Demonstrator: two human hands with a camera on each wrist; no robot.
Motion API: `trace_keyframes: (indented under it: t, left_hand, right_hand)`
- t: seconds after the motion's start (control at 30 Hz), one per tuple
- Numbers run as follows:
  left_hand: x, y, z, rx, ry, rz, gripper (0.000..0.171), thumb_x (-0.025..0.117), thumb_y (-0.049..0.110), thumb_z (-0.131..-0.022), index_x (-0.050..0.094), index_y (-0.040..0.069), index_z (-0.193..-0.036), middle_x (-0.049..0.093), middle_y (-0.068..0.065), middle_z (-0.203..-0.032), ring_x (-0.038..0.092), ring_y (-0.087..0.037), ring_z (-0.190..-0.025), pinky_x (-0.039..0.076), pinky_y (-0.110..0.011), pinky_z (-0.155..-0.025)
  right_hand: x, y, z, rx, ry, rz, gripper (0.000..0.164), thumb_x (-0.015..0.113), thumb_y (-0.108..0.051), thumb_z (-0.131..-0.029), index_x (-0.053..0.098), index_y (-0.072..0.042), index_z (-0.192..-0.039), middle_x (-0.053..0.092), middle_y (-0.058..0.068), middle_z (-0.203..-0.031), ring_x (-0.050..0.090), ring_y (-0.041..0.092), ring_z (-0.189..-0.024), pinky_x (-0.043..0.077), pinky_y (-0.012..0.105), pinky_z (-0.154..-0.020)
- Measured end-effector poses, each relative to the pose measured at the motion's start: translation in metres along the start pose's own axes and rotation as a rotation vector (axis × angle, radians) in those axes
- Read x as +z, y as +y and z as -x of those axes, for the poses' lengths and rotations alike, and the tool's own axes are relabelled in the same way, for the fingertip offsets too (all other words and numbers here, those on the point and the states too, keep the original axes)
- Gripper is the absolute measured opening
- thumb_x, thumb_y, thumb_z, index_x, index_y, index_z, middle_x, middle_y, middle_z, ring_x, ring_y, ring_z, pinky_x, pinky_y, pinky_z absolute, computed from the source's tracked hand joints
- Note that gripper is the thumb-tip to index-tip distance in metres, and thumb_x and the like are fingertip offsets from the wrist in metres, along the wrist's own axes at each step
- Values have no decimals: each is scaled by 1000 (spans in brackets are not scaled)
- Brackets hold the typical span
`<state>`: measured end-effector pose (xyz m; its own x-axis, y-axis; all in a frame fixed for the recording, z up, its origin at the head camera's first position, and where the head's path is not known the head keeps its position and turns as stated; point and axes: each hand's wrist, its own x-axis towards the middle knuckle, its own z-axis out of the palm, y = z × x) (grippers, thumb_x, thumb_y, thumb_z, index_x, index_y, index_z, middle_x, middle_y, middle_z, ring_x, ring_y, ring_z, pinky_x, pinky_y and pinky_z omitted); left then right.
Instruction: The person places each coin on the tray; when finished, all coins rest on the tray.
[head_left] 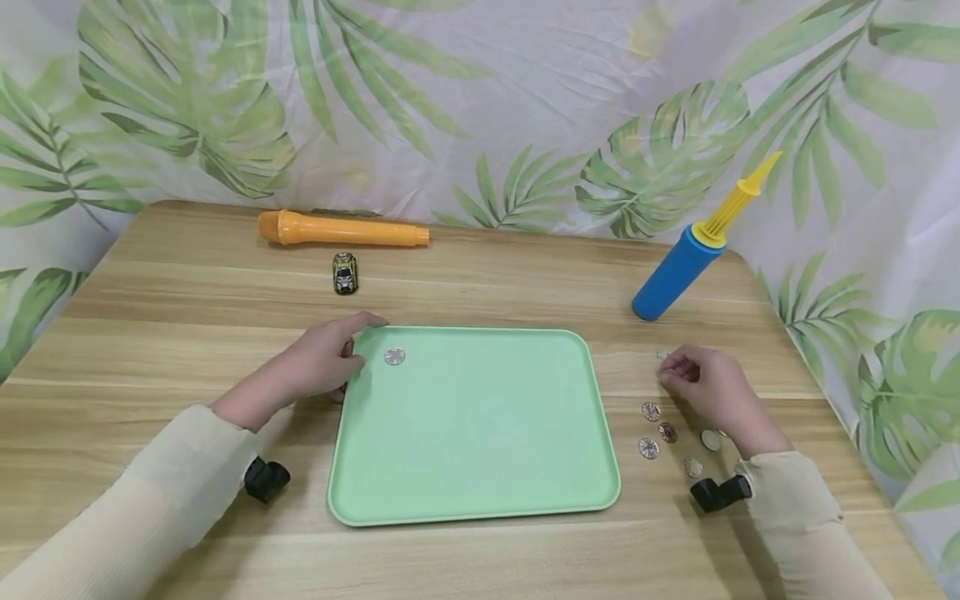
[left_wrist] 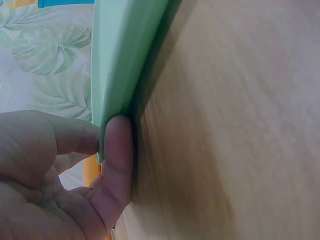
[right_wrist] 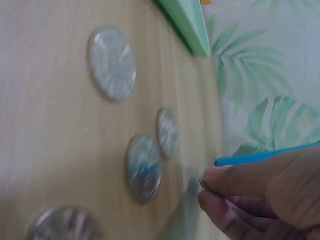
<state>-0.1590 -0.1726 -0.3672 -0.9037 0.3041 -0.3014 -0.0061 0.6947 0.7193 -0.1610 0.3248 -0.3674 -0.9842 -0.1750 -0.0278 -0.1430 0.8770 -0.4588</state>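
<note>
The light green tray [head_left: 480,417] lies on the table between both hands. At its far left corner my left hand [head_left: 326,354] grips the rim. The left wrist view shows fingers of this hand [left_wrist: 65,175] on either side of the tray's edge [left_wrist: 122,60]. Inside the tray, near that corner, sits one silver coin [head_left: 394,356]. To the right of the tray, my right hand [head_left: 712,387] pinches a coin [right_wrist: 204,185], of which only a thin edge shows between thumb and finger. Several coins lie below it, among them a silver coin [head_left: 648,448] and a coppery coin [head_left: 667,432].
Along the back edge lies an orange toy microphone [head_left: 348,230], with a small toy car [head_left: 345,273] in front of it. A blue and yellow hand pump [head_left: 678,271] is at the back right. Behind the wooden table [head_left: 510,287] hangs a leaf-patterned cloth [head_left: 525,100].
</note>
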Motion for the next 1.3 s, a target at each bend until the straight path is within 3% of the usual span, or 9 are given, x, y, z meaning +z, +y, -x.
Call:
trace_keyframes:
  t: [0.2,0.4,0.5,0.73,1.03,1.3]
  left_hand:
    - [-1,-1,-1,14,-9,-11,59,53,-4,-101,42,7,-157,46,-8,-77,54,-19,-64,58,-31,-56]
    - [0,-1,-2,13,-10,-29,59,53,-4,-100,42,8,-157,47,-8,-76,54,-19,-64,58,-31,-55]
    - [0,-2,-2,22,-3,-35,59,53,-4,-100,43,8,-157,46,-7,-75,52,-19,-64,57,-30,-54]
    - [-1,-3,0,29,10,-35,59,54,-5,-100,44,8,-157,46,-7,-74,50,-19,-63,56,-30,-54]
    - [0,-2,-1,30,4,-42,60,53,-4,-100,43,8,-158,46,-6,-71,53,-18,-60,55,-31,-54]
    - [0,-2,0,27,16,-61,59,54,-3,-100,44,9,-157,48,-6,-71,55,-19,-59,52,-33,-55]
  right_hand:
    - [1,-24,-7,-37,53,-58,15,71,-7,-98,73,3,-110,76,18,-98,70,24,-89,53,18,-72]
    - [16,-51,-23,-59,58,-235,17,72,-12,-99,73,2,-109,78,19,-100,70,11,-82,56,15,-70]
    - [28,-62,-33,-89,24,-320,16,74,-10,-97,71,4,-106,77,20,-98,69,7,-78,58,16,-71]
    - [49,-103,-52,-94,-152,-469,15,74,-8,-97,69,2,-107,74,19,-101,72,17,-84,63,27,-75]
    - [78,-143,-70,-169,-279,-499,12,74,-6,-97,71,2,-105,72,14,-95,66,12,-79,56,22,-71]
    - [98,-170,-80,-218,-315,-464,10,75,-4,-95,70,0,-102,71,11,-92,65,11,-76,55,20,-70]
